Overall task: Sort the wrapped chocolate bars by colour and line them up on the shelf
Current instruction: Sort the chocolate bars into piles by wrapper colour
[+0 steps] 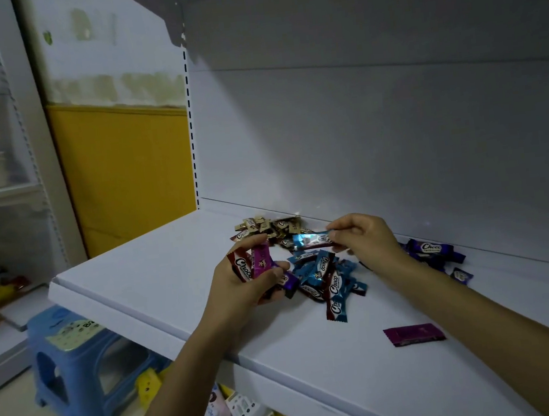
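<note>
Nearest, a lone magenta bar [414, 334] lies flat on the white shelf [137, 273]. Beyond it the left hand [250, 278] grips a mixed bunch of bars [259, 264]. The right hand [364, 237] pinches one blue bar [312, 240] above the blue pile [324, 277] between both hands. Purple bars [435, 252] sit past the right wrist, and gold bars [268, 227] lie farthest back.

On the white shelf [157, 271], the left hand [250, 283] grips a bunch of wrapped bars, a red one [240, 268] and a magenta one [261, 260] on top. The right hand [366, 237] pinches 1 blue bar [310, 239] by its end above a heap of blue bars [326, 275]. Gold bars [268, 227] lie behind, dark purple bars [435, 250] to the right, and a lone magenta bar [413, 334] nearer. A blue plastic stool [75, 361] stands on the floor at left.
</note>
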